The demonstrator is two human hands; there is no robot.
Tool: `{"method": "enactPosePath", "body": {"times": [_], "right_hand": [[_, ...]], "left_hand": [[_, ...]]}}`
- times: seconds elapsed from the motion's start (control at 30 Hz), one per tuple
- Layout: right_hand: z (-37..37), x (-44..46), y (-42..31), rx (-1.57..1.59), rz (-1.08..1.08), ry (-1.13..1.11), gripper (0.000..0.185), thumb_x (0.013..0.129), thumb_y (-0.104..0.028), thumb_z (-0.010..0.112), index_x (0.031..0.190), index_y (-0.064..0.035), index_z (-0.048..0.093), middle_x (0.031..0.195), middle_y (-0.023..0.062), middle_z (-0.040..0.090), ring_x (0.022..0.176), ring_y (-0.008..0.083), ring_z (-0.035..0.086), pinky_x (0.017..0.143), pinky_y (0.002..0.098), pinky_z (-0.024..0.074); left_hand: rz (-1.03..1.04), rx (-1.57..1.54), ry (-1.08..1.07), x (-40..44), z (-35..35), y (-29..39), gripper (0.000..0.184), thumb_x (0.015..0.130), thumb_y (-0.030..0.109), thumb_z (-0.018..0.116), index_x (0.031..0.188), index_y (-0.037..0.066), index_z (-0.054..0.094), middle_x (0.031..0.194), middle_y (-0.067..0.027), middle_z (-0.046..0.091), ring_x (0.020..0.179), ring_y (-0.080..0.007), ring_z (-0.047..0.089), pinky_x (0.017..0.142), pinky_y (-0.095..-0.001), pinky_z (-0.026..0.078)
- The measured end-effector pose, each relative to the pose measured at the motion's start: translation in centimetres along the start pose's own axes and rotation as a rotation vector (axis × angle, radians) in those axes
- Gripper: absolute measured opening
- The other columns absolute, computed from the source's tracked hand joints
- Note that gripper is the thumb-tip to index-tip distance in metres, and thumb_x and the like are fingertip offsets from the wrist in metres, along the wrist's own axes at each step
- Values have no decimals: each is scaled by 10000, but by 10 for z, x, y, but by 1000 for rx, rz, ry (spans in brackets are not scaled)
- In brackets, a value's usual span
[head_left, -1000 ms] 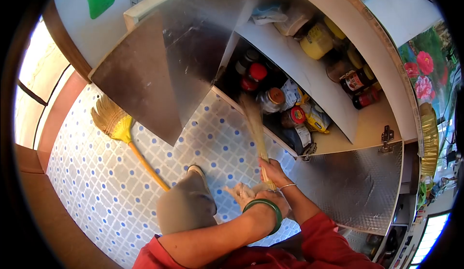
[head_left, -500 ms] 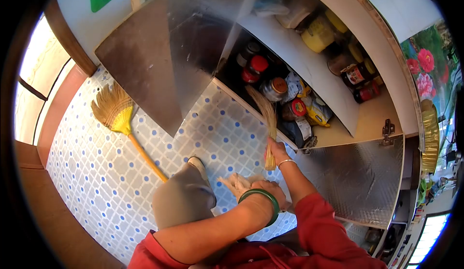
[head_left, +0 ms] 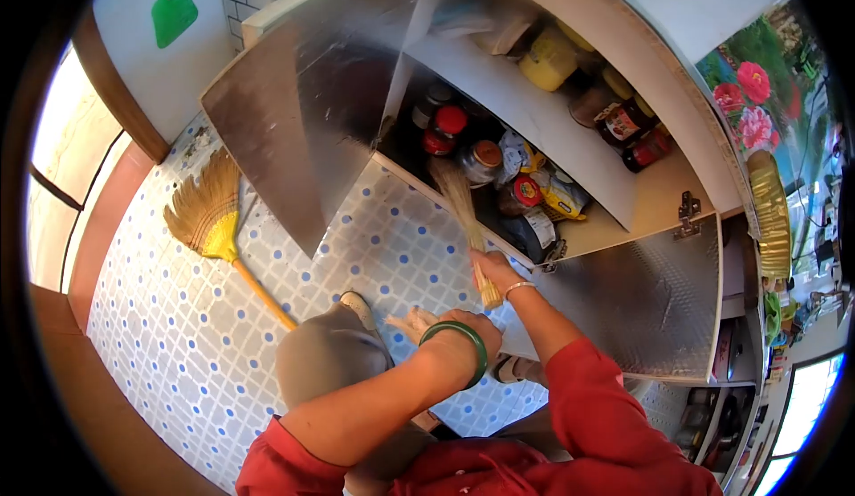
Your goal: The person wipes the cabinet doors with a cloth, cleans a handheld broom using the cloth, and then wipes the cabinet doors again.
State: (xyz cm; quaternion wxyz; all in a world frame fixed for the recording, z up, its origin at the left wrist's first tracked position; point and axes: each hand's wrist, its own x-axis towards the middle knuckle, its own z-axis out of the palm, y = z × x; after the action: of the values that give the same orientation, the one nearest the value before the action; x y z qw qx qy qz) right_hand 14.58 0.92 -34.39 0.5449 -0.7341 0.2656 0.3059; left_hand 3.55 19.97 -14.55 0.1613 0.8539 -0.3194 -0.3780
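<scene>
My right hand (head_left: 497,272), with a thin bracelet at the wrist, is closed round a straw hand brush (head_left: 461,202). The brush's fanned tip lies over the front edge of the cabinet's lower compartment, beside a glass jar with a copper-coloured lid (head_left: 482,162). Lower and to the left, my left hand (head_left: 476,329) is closed on a pale, crumpled cloth (head_left: 411,324) that sticks out past the fingers. A green bangle circles that wrist. The cloth's exact form is partly hidden by the hand.
Both metal-lined cabinet doors, left (head_left: 312,113) and right (head_left: 632,300), stand open. Red-lidded jars (head_left: 450,122) and packets (head_left: 563,195) fill the lower compartment; more jars (head_left: 548,61) stand on the shelf (head_left: 499,77). A yellow-handled broom (head_left: 223,229) lies on the tiled floor (head_left: 178,336).
The view has shifted, so the cabinet and both hands appear farther left and higher. The straw brush stays at the compartment's edge, and both hands keep their hold.
</scene>
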Motion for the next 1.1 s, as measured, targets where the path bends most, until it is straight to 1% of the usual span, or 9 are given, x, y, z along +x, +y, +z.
{"method": "enactPosePath", "body": {"times": [0.3,0.37,0.43,0.7,0.8,0.9,1.0,1.07,1.1], "right_hand": [[-27,-74,116,8,-157,59,387,885,-418,628,799,-43,581,603,62,561,453,192,553,431,354,469],[-36,-82,121,55,-151,116,379,885,-412,630,805,-45,577,597,60,554,452,187,551,432,350,472],[-42,-102,101,98,50,292,377,881,-401,640,807,-38,567,591,71,547,451,198,553,426,354,468],[-54,-46,83,401,130,332,427,869,-413,638,786,-10,523,588,100,525,447,232,532,429,394,468],[-49,-44,93,415,158,325,429,862,-414,646,811,0,547,651,117,570,524,238,575,492,376,490],[-30,-56,99,203,58,318,438,869,-418,647,779,4,568,653,104,580,522,216,576,476,377,470],[-14,-58,100,-31,91,177,443,881,-403,640,869,39,609,752,111,617,643,190,593,551,355,466],[-6,-76,79,-112,-145,-87,428,895,-381,630,933,46,622,813,100,629,729,173,590,591,345,459],[-6,-73,82,-245,-250,-63,378,908,-365,620,958,10,627,789,69,618,706,171,584,605,338,467]], "left_hand": [[132,34,79,13,8,11,308,728,101,647,1023,17,667,1063,-187,656,1019,-327,641,880,-415,495],[143,59,66,12,10,14,304,722,101,649,1013,14,670,1047,-191,659,1014,-324,644,874,-412,498],[156,83,52,11,8,16,300,717,100,650,1003,11,673,1030,-194,662,1010,-321,648,867,-409,500],[212,175,32,20,13,15,254,722,92,636,956,9,691,1002,-203,667,977,-324,654,850,-403,505],[178,192,40,23,15,14,250,717,92,637,948,11,690,996,-202,667,974,-319,655,841,-403,505],[219,206,70,20,15,13,244,709,87,638,936,13,689,991,-199,668,962,-316,659,822,-403,507],[168,136,9,15,7,17,243,704,77,635,932,10,687,978,-189,668,951,-316,661,805,-409,507],[157,107,15,18,11,18,242,703,71,633,931,8,686,976,-187,669,934,-318,665,796,-410,508],[145,68,23,19,14,18,241,703,65,630,930,7,685,974,-186,669,916,-319,669,787,-411,510]]}}
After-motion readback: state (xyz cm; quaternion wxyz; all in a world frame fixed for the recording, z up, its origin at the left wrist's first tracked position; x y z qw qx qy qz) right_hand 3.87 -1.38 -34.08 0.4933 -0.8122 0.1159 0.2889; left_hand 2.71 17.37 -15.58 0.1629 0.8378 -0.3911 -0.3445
